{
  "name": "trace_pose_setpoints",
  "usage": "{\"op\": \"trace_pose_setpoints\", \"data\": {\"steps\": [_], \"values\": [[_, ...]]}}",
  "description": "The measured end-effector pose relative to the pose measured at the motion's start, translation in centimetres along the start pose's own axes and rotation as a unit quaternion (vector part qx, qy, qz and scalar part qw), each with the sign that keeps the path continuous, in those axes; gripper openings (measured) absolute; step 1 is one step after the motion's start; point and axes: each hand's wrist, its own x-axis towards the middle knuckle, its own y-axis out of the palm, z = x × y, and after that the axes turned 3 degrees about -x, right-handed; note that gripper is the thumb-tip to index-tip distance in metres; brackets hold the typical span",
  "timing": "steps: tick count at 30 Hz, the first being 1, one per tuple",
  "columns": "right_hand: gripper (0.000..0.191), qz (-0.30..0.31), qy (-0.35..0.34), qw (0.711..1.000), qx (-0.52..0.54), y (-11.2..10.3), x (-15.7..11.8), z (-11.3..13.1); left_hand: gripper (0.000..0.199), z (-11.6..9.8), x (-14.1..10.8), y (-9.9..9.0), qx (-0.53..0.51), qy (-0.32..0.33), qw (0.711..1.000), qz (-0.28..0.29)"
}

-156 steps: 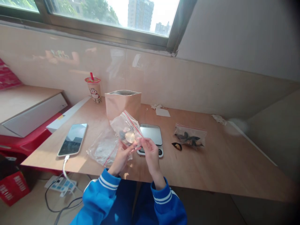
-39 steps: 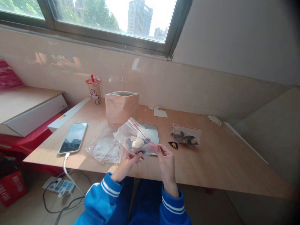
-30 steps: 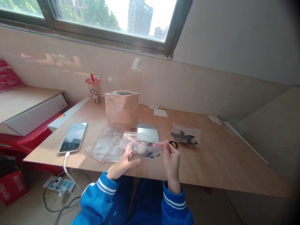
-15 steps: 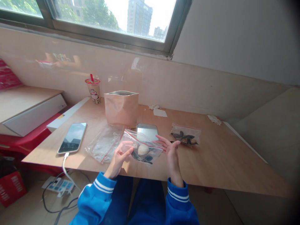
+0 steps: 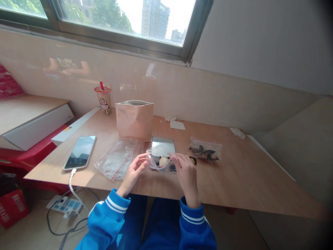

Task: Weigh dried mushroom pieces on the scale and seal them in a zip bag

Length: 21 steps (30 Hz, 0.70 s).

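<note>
Folding inward, the clear zip bag [image 5: 159, 161] is shortening, its long axis running left to right near the front edge of the desk [image 5: 234, 184], just in front of the digital scale [image 5: 162, 145]. The right hand [image 5: 186, 177] is pinching its right end with curled fingers [image 5: 180, 160]; the left hand [image 5: 132, 169] is half open, fingertips [image 5: 145, 160] barely touching.

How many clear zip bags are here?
3: the held bag between the left hand and right hand; a flat bag beside them; a bag of dark pieces farther right. Others could be hidden.
</note>
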Motion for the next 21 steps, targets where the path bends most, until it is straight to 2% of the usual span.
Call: {"op": "trace_pose_setpoints", "data": {"steps": [1,3,5,8,13,16,19,21], "values": [[0.036,0.016,-0.033,0.999,-0.023,-0.2,0.2,0.5,0.046,0.0,0.1,0.1,0.004,0.002,1.0,0.004],[0.038,0.009,-0.067,0.996,-0.051,-0.4,0.5,1.3,0.047,0.2,0.2,0.2,0.003,-0.001,1.0,0.005],[0.041,0.0,-0.077,0.994,-0.075,-0.4,0.7,1.8,0.048,0.4,0.1,0.1,-0.001,-0.004,1.0,-0.001],[0.047,0.042,-0.077,0.991,-0.098,0.3,0.7,1.5,0.044,0.5,0.1,0.0,-0.006,0.018,1.0,-0.023],[0.053,0.018,-0.013,0.998,-0.06,1.6,0.3,-0.6,0.037,0.3,1.0,-0.3,-0.016,0.062,0.996,-0.06],[0.053,-0.002,0.014,1.0,-0.026,2.6,0.0,-2.2,0.035,0.8,2.4,-0.7,-0.007,0.06,0.993,-0.1],[0.058,-0.048,0.06,0.997,0.01,4.1,-0.6,-3.8,0.042,1.7,3.8,-0.8,-0.001,0.043,0.988,-0.147],[0.059,-0.071,0.085,0.994,0.025,5.0,-1.0,-4.8,0.045,2.3,4.4,-0.8,0.002,0.034,0.987,-0.159]]}}
